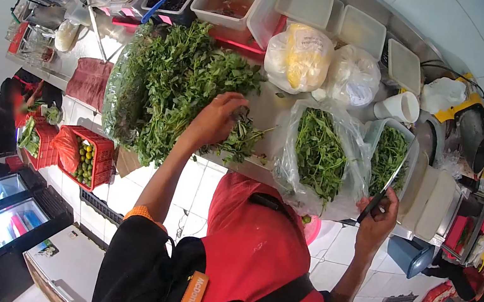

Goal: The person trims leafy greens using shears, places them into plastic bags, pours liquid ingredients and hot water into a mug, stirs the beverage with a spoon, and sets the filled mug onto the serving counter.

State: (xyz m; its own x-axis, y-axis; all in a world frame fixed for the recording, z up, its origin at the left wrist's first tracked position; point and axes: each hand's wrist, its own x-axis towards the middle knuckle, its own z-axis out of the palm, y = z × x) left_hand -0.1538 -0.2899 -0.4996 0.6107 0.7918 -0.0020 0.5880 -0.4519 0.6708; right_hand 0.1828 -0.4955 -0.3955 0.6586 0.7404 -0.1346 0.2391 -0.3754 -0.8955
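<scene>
My left hand (220, 119) is at the right side of a big heap of leafy green herbs (181, 77), its fingers curled into the sprigs. Leaves partly hide the fingertips. My right hand (379, 217) grips the black handle of a knife (397, 172), its blade pointing up and away from me. Behind the blade stands a clear plastic container of cut greens (387, 153). Left of it, an opened clear plastic bag (288, 152) holds more leafy stems (319, 151). A few loose leaves lie on the metal counter (269, 114) between the heap and the bag.
Along the back stand tubs, including a box of reddish liquid (225, 4), and tied plastic bags (299, 58). A white cup (398, 107) lies tilted near the container. A red crate (87, 157) of small citrus fruit sits below left. Other people (470, 282) are at both sides.
</scene>
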